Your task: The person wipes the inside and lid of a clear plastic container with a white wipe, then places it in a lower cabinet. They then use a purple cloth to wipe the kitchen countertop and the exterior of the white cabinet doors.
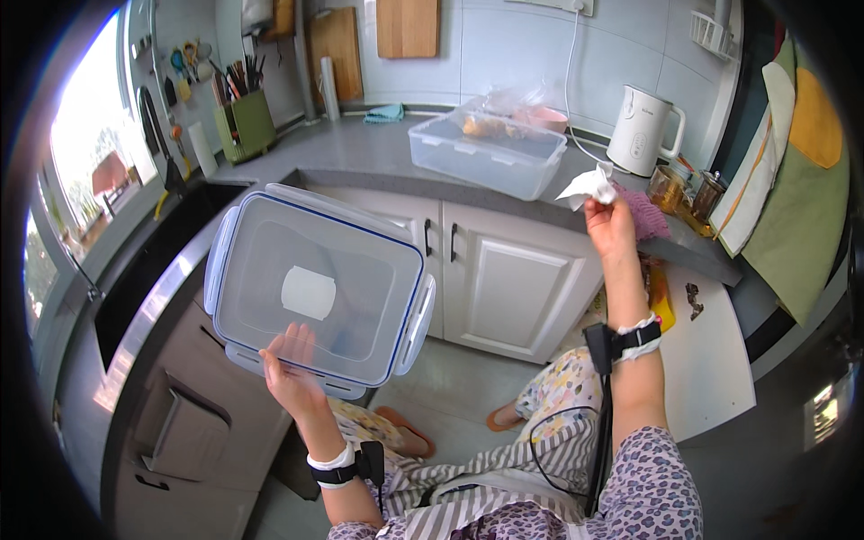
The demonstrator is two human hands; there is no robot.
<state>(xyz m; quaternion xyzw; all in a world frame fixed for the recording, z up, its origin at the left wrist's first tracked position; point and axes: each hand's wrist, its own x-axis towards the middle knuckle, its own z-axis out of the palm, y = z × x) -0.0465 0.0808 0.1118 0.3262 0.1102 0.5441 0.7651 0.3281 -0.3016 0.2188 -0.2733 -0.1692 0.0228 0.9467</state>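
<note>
My left hand (pixel 294 381) holds a clear plastic container lid (pixel 364 297) by its near edge, with the fingers showing through from beneath. A blue seal runs around the lid, and its hinged side flaps stick outward. A pale rectangular patch marks its middle. Raised near the counter's right side, my right hand (pixel 611 226) pinches a crumpled white tissue (pixel 588 186). The translucent plastic box (pixel 482 162) stands lidless at the counter's front edge. A clear bag with brownish food (pixel 482 126) shows at its back; whether it lies inside or behind I cannot tell.
Behind my right hand lie a pink cloth (pixel 644 214), a white electric kettle (pixel 641 131) and glass jars (pixel 668 187). A pink bowl (pixel 543 119) sits behind the box. Left are the dark sink (pixel 155 263) and green knife block (pixel 246 125). An open cabinet door (pixel 709 364) juts out right.
</note>
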